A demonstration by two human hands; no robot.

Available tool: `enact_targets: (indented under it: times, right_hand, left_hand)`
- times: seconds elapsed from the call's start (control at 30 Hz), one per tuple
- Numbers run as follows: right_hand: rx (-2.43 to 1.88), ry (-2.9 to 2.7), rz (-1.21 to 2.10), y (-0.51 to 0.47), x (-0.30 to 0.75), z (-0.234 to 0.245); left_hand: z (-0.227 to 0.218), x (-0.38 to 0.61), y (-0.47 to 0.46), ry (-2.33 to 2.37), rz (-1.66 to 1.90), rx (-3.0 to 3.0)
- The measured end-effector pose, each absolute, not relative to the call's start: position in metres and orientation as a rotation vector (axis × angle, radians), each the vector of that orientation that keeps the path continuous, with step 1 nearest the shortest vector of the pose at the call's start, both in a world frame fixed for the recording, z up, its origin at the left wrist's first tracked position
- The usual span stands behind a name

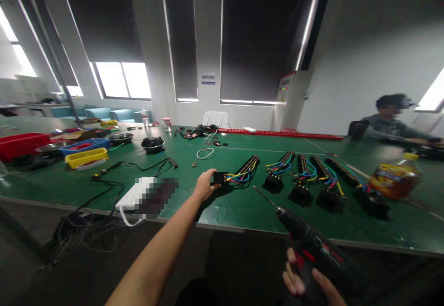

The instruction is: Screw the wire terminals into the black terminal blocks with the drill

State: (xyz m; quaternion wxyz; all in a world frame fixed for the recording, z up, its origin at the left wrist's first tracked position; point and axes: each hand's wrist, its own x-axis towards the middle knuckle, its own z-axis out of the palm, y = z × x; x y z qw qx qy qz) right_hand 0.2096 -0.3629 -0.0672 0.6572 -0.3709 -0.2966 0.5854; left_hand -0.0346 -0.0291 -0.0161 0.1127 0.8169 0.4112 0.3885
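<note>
My left hand [207, 183] grips a black socket block [219, 177] just above the green table. Yellow, blue and red wires [243, 175] run from that block to a dark strip with brass-coloured contacts [252, 163]. In my right hand [298, 273] is a black and red cordless drill [315, 243], held by its handle. Its long thin bit [265, 196] points up and left, apart from the block. To the right lie several similar wired assemblies, the nearest with a black block [273, 183].
Near the front edge lies a white power bank-like box [137, 194]. Left of it are a yellow bin [86, 158], a blue bin [85, 146] and a red bin [24, 145]. A bowl of black parts [153, 145] stands behind. An orange drink bottle [395, 176] and a seated person [385, 123] are at right.
</note>
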Motion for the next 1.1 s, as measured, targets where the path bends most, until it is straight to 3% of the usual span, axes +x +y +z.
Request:
enact_targets:
  times: [0.17,0.57,1.1]
  right_hand:
    - [-0.920,-0.699,1.249,-0.348,0.172,-0.010]
    - [-0.881,-0.692,1.091,-0.278,0.119,0.031]
    - [-1.062,-0.559,1.019,-0.300,0.106,0.016]
  left_hand:
    - [-0.013,-0.034,-0.034,1.196,1.145,2.381]
    - [-0.016,-0.037,-0.034,1.196,1.213,2.523]
    - [-0.021,-0.034,-0.029,1.141,1.357,2.645]
